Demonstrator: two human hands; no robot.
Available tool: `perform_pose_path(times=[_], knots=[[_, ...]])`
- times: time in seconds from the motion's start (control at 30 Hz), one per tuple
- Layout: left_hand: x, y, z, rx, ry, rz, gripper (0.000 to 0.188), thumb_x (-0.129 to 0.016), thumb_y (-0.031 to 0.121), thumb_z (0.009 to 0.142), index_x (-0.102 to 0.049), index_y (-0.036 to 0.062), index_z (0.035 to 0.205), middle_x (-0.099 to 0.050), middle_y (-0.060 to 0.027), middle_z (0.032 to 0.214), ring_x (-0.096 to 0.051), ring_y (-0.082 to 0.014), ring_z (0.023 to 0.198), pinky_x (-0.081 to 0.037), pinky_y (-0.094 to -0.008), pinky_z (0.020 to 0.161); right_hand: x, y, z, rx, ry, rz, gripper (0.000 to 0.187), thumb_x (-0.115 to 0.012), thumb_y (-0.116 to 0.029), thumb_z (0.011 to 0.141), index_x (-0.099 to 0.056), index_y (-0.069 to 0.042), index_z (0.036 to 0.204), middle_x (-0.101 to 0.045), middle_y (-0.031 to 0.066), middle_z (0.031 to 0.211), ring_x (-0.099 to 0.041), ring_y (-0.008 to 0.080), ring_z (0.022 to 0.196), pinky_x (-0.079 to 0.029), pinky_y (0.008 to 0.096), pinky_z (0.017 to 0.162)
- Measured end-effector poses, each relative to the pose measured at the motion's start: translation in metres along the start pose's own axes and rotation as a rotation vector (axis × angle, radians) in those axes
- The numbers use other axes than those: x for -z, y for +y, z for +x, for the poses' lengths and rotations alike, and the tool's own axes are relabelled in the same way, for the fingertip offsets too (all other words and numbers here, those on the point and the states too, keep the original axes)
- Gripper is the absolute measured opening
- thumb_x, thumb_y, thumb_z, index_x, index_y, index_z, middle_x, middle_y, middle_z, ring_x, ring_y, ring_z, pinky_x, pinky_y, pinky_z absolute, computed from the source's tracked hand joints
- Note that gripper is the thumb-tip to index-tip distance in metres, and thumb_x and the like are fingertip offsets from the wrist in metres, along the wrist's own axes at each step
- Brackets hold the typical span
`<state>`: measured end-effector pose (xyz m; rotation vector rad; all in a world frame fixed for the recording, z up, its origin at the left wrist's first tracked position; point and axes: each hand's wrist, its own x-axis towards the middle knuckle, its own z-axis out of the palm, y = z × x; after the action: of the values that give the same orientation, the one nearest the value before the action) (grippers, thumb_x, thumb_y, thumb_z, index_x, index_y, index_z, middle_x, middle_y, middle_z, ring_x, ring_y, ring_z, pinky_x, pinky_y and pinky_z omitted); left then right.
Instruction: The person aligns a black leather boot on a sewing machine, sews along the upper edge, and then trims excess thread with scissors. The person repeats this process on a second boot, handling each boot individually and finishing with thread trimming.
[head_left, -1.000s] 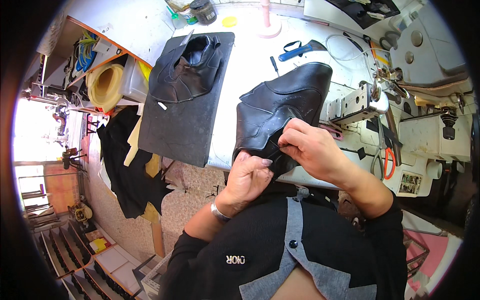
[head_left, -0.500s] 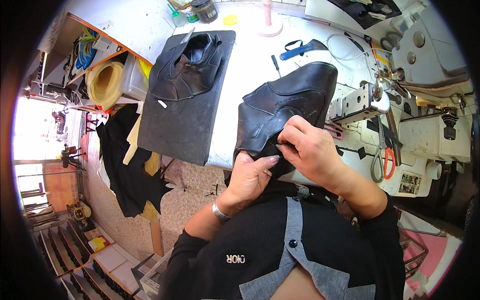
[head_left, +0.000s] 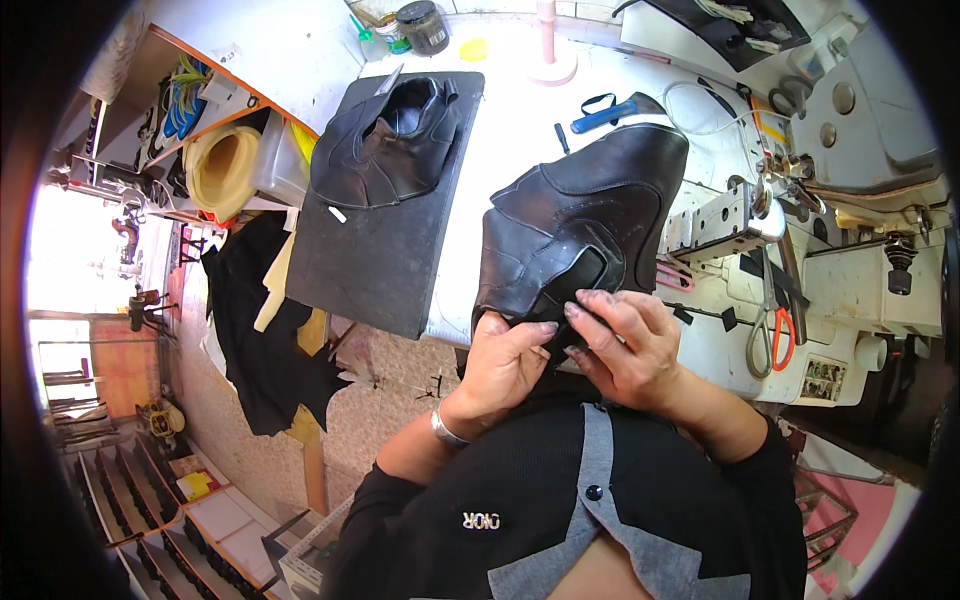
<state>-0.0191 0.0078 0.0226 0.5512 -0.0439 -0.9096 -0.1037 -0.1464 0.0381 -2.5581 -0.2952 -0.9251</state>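
A black leather shoe upper [head_left: 560,215] with stitched seams leans across the near edge of the white table, its dark opening turned toward me. My left hand [head_left: 508,362] is closed on its near left edge, thumb on top and the other fingers partly hidden. My right hand [head_left: 630,345] is at the near right edge by the opening, its fingers stretched and apart; the fingertips seem to touch the black leather. A second black leather upper [head_left: 385,150] stands on a dark cutting board [head_left: 370,265] to the left.
On the right stands a sewing machine [head_left: 870,130], with orange-handled scissors [head_left: 783,335] beside its base. A blue-handled knife [head_left: 605,115], a pink stand [head_left: 548,60] and a dark jar [head_left: 422,28] are farther back. Black leather [head_left: 265,320] hangs left of the table.
My right hand has moved down and right, and its fingers have gone from a pinch at the opening to spread. More of the opening shows. My left hand keeps its hold.
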Motion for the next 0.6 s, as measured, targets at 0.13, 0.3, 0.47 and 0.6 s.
perform_pose_path(times=[0.13,0.3,0.47,0.6], knots=[[0.005,-0.005,0.002,-0.034,-0.063,-0.079,0.05,-0.044,-0.012,0.083,-0.038,-0.0019,0.131,-0.055,-0.0179,0.121,-0.059,-0.0264,0.108,-0.05,-0.036,0.092,-0.002,-0.003,-0.005,0.115,0.092,-0.002,0.033,-0.067,-0.014,0.071,-0.067,-0.006,0.103,-0.063,0.0041,0.108,-0.057,0.0178,0.089,-0.046,0.0293,0.07],[0.01,-0.002,0.003,-0.019,-0.15,-0.171,0.047,-0.044,-0.01,0.084,-0.039,-0.002,0.13,-0.058,-0.0171,0.118,-0.061,-0.0242,0.104,-0.051,-0.0333,0.089,-0.005,-0.008,-0.005,0.094,0.045,-0.006,0.03,-0.064,-0.015,0.074,-0.065,-0.007,0.102,-0.064,0.0049,0.108,-0.059,0.0172,0.09,-0.046,0.0272,0.067],[0.008,-0.003,-0.001,-0.009,-0.001,-0.095,0.046,-0.044,-0.009,0.085,-0.04,-0.0021,0.13,-0.059,-0.0165,0.115,-0.062,-0.0235,0.099,-0.052,-0.0329,0.086,-0.004,-0.011,-0.004,0.076,0.041,-0.027,0.028,-0.064,-0.016,0.075,-0.065,-0.007,0.101,-0.064,0.006,0.11,-0.06,0.0169,0.089,-0.046,0.0245,0.066],[0.006,-0.003,0.0,-0.008,-0.004,-0.089,0.045,-0.044,-0.009,0.085,-0.041,-0.0021,0.129,-0.059,-0.0169,0.116,-0.062,-0.024,0.1,-0.052,-0.0339,0.088,-0.003,-0.012,-0.003,0.07,0.033,-0.05,0.025,-0.063,-0.016,0.076,-0.064,-0.007,0.099,-0.064,0.0065,0.111,-0.06,0.0164,0.088,-0.044,0.0233,0.064]])
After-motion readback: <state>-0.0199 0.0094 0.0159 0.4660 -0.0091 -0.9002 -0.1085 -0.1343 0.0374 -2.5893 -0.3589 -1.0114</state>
